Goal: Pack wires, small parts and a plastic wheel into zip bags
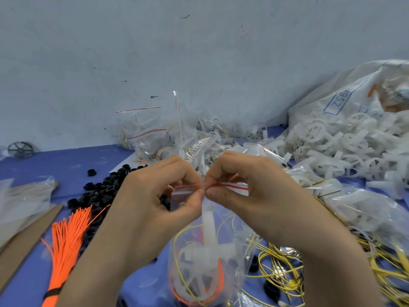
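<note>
A clear zip bag (230, 244) with a red seal line hangs in front of me. Inside it are a white plastic wheel (199, 262), a yellow wire and an orange wire. My left hand (155, 200) pinches the bag's top strip at the left. My right hand (247, 187) pinches the same strip just to the right, thumbs nearly touching. The bag's lower part rests near the blue table (66, 160).
A bundle of orange wires (68, 240) lies at lower left beside a heap of black small parts (104, 191). Yellow wires (283, 269) sprawl at lower right. Filled zip bags (155, 134) pile at the back wall. A big sack of white wheels (345, 138) sits right. Cardboard (24, 238) lies left.
</note>
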Tool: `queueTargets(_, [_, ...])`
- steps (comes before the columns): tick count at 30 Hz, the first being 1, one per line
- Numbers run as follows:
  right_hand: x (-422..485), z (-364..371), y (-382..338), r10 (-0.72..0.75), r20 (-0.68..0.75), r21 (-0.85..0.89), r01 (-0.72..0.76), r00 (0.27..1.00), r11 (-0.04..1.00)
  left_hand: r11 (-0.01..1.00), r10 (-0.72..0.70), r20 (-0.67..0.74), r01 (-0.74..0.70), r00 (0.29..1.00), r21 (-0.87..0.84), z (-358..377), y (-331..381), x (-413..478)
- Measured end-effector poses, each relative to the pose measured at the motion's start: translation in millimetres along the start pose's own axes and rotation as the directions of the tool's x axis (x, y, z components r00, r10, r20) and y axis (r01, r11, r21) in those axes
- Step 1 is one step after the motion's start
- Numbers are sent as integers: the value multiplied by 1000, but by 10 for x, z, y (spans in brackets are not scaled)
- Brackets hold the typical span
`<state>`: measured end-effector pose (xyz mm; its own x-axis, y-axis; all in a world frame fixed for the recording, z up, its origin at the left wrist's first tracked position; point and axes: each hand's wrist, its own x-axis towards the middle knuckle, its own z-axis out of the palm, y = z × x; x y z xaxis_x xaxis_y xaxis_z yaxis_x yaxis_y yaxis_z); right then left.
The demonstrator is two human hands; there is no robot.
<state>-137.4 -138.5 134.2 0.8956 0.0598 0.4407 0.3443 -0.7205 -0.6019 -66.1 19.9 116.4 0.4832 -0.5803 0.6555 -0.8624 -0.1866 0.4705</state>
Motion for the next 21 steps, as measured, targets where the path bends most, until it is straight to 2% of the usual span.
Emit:
queueTargets(5, [1,4,-22,14,-24,-2,-14,1000,1000,1000,-6,-5,7,1000,17,-44,-16,-8])
queueTargets(10, [-32,-20,-16,43,-17,-93,-45,999,995,1000,-20,0,20,1000,3,-68,-28,-28])
queueTargets(14, [-29,-29,-29,7,-1,-147,-7,1000,989,999,20,47,-22,999,49,-16,20,-7])
queueTargets(17, [-30,-42,-32,-21,-14,-130,19,1000,991,997,51,47,-54,998,63,5,50,2])
queueTargets(21, [-68,-86,-1,13,-12,-100,-14,1000,995,996,45,43,-48,998,75,-7,27,0])
